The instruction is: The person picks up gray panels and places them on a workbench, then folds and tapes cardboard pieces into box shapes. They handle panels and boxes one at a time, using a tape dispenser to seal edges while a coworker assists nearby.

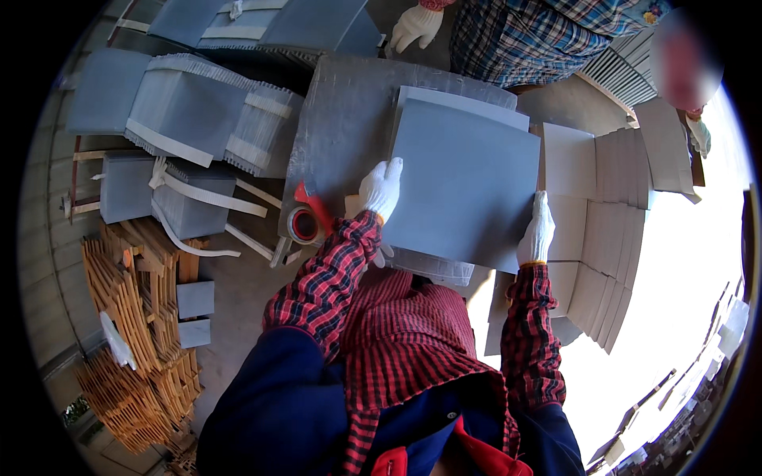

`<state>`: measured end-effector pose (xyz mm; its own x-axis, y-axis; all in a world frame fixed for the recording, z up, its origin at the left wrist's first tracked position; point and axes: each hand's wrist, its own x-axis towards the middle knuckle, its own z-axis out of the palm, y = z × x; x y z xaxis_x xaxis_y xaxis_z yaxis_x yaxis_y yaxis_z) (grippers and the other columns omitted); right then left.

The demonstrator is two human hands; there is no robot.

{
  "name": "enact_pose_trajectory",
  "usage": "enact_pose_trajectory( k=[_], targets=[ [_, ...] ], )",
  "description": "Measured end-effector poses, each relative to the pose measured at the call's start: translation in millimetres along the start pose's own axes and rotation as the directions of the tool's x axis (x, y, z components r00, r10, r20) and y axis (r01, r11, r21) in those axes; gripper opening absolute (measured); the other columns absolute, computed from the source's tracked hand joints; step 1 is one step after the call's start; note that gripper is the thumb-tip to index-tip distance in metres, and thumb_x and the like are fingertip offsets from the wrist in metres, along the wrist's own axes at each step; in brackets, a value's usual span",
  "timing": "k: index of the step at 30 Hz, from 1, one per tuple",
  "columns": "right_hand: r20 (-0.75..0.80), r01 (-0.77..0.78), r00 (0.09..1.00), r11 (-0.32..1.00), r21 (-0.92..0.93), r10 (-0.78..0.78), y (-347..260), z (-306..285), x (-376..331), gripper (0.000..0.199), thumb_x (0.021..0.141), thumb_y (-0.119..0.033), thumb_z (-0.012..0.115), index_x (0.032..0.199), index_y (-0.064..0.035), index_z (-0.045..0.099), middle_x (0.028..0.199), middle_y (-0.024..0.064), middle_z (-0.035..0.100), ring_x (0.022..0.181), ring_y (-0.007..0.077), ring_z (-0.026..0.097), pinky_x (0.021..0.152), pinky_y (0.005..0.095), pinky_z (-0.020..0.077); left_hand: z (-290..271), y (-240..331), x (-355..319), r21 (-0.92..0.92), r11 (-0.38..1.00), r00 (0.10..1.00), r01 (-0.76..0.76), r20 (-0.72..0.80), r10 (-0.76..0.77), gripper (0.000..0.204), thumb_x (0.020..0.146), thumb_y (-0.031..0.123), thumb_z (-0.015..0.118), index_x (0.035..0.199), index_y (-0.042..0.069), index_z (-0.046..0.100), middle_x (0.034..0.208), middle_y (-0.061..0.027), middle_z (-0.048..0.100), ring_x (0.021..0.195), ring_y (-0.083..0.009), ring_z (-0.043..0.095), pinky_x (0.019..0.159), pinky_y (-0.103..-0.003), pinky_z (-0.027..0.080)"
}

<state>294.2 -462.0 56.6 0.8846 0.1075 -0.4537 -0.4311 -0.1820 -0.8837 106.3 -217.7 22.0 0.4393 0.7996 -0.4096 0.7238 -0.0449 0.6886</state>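
A flat blue-grey panel [468, 178] lies in front of me, over a paler sheet [464, 105] whose far edge sticks out beneath it. My left hand [381, 189], in a white knit glove, grips the panel's left edge. On the opposite side, my right hand [538, 230], gloved the same way, presses along the right edge with its fingers together. Under the panel is a worktable [341, 119] with a scuffed grey covering. A red tape dispenser [305, 218] rests at the table's left, beside my left wrist.
Stacks of pale cardboard [611, 214] stand right of the table. Bundled grey panels [194, 107] with white strapping fill the left, above piled wooden slats [131, 293]. Across the table is a person in a plaid garment [528, 40], with one white-gloved hand [417, 28] near the far edge.
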Motion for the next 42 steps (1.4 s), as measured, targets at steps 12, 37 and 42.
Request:
enact_pose_trajectory(
  k=[12, 37, 42],
  targets=[
    [-0.046, -0.078, 0.996, 0.99, -0.119, 0.073, 5, 38, 39, 0.057, 0.103, -0.04, 0.057, 0.139, 0.0038, 0.057, 0.133, 0.011, 0.064, 0.119, 0.0186, 0.058, 0.104, 0.0317, 0.0415, -21, 25, 36, 0.278, 0.96, 0.992, 0.042, 0.105, -0.074, 0.061, 0.097, 0.054, 0.051, 0.135, 0.006, 0.056, 0.115, -0.0246, 0.069, 0.111, -0.0439, 0.064, 0.095, -0.049, 0.049],
    [0.238, 0.277, 0.96, 0.635, -0.722, -0.148, 3, 42, 29, 0.061, 0.102, -0.045, 0.052, 0.141, 0.0016, 0.053, 0.14, 0.0258, 0.057, 0.132, 0.0418, 0.052, 0.111, 0.0429, 0.0397, 59, 84, 105, 0.445, 0.34, 0.55, -0.828, 0.531, 0.644, 0.063, 0.1, 0.044, 0.053, 0.151, 0.008, 0.041, 0.161, -0.0143, 0.033, 0.148, -0.0313, 0.029, 0.122, -0.053, 0.016],
    [0.167, 0.222, 0.974, 0.816, -0.533, -0.155, -5, 10, -2, 0.06, 0.104, -0.046, 0.049, 0.143, -0.0006, 0.054, 0.14, 0.0202, 0.06, 0.128, 0.0307, 0.06, 0.105, 0.0372, 0.0472, 60, 85, 131, 0.481, 0.338, 0.557, -0.809, 0.442, 0.703, 0.058, 0.1, 0.042, 0.053, 0.148, 0.009, 0.045, 0.159, -0.0108, 0.039, 0.146, -0.0279, 0.034, 0.12, -0.053, 0.021]
  ],
)
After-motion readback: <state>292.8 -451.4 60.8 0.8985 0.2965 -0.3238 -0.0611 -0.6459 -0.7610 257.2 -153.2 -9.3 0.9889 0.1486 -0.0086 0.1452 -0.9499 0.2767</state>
